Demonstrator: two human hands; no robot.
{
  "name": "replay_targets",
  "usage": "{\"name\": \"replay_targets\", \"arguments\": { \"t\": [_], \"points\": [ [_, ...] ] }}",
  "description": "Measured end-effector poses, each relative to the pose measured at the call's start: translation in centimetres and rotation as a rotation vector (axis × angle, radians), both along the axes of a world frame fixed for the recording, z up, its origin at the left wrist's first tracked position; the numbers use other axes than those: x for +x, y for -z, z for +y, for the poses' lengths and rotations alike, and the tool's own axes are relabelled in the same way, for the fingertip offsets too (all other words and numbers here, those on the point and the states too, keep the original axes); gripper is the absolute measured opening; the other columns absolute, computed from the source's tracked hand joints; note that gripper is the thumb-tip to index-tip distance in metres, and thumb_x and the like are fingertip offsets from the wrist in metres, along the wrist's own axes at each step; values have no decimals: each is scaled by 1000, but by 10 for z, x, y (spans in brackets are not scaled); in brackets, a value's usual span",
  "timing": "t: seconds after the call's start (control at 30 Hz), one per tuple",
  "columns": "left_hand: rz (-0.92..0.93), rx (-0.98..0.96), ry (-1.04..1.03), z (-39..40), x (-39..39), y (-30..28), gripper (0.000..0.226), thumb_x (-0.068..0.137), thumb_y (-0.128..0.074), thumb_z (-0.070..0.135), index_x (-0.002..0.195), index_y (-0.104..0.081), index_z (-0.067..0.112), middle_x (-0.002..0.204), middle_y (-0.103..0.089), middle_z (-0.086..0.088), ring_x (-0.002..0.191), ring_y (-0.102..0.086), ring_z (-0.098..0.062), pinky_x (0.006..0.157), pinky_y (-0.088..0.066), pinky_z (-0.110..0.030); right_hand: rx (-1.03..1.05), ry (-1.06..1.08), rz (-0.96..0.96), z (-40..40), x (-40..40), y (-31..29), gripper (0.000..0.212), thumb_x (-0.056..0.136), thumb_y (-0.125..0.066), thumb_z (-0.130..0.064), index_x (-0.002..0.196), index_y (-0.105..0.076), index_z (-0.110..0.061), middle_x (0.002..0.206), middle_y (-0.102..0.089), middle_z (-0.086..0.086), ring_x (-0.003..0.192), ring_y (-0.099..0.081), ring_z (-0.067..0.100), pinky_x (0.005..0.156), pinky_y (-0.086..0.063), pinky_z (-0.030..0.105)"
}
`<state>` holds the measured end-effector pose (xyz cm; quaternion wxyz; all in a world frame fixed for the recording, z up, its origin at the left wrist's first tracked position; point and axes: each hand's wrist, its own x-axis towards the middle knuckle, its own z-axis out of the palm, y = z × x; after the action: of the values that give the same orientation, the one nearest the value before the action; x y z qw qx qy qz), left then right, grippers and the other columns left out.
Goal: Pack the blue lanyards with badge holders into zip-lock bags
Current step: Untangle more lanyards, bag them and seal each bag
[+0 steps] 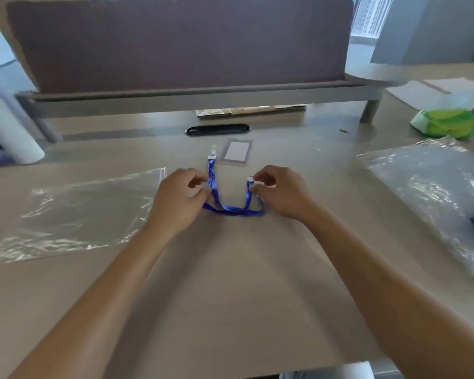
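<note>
Zip-lock bag (88,214) is lying flat near worktop (230,283) left edge. Left hand (178,198) is pinching blue lanyard (230,210) strap mid-worktop; right hand (279,195) is pinching its white clip end. Badge holder (236,152) is sitting just behind, toward back edge. Best folding strap w/ ends even, keeping loops tight, so it's fitting bag mouth.

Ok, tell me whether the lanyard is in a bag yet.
Out. The lanyard lies on the desk, pinched by both hands, left and right.
</note>
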<state>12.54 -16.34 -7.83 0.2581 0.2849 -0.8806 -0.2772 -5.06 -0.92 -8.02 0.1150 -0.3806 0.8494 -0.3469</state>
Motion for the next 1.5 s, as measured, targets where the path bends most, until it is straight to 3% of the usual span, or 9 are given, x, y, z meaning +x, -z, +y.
{"name": "replay_targets", "arguments": {
  "t": [0.2,0.47,0.63,0.77,0.93,1.07,1.2,1.33,1.5],
  "points": [
    [-83,-50,50,-27,-11,5,21,92,-66,22,112,-71,19,109,-65,0,106,-59,-20,94,-47,-34,28,-5,70,-37,-11,6,43,94,-68,-35,134,-63,-22,136,-64,-3,123,-60,17,100,-48,32],
    [-164,-84,172,-47,-63,6,36,96,-64,29,131,-63,20,127,-59,2,120,-52,-15,93,-36,-23,208,-171,241,-72,-48,16,49,107,-45,-39,155,-44,-28,163,-38,0,149,-36,21,120,-28,37],
    [-186,-92,220,-51,-82,9,40,98,-60,30,137,-58,20,137,-57,4,127,-50,-14,99,-36,-24,212,-176,268,-66,-58,12,32,106,-49,-39,124,-67,-21,137,-60,0,123,-58,21,102,-46,35],
    [-211,-110,274,-43,-88,11,40,96,-60,24,136,-59,19,141,-56,3,132,-47,-16,109,-38,-33,193,-79,247,-47,-64,8,27,96,-65,-46,106,-64,-21,115,-57,-5,100,-60,13,81,-45,26],
    [-286,-161,367,-32,-92,15,39,92,-49,18,127,-67,17,139,-60,1,138,-46,-21,119,-29,-45,231,85,281,-32,-59,12,75,83,-67,-69,135,-60,-15,138,-51,1,124,-53,20,98,-47,36],
    [-273,-190,401,-32,-92,16,56,83,-30,25,121,-71,21,130,-67,4,130,-52,-20,115,-34,-48,223,150,276,-29,-59,19,72,84,-62,-71,127,-66,-14,132,-53,3,126,-50,23,98,-44,36],
    [-186,-27,408,-29,-91,13,48,91,-38,10,127,-67,24,116,-72,10,117,-59,-19,109,-42,-40,196,132,268,-26,-58,24,82,75,-67,-77,133,-64,-20,132,-53,-1,127,-48,21,99,-41,34],
    [-169,-48,339,-34,-91,11,43,94,-58,12,136,-61,22,133,-61,4,124,-53,-14,102,-40,-25,164,101,179,-25,-62,22,78,69,-79,-69,133,-65,-28,134,-52,-3,126,-49,18,105,-44,36],
    [-293,-115,347,-37,-91,15,60,94,-67,37,148,-47,21,152,-46,1,141,-39,-21,115,-30,-38,136,-23,83,-21,-66,19,63,74,-77,-48,135,-64,-36,142,-47,-5,134,-45,18,115,-39,40]
  ]
}}
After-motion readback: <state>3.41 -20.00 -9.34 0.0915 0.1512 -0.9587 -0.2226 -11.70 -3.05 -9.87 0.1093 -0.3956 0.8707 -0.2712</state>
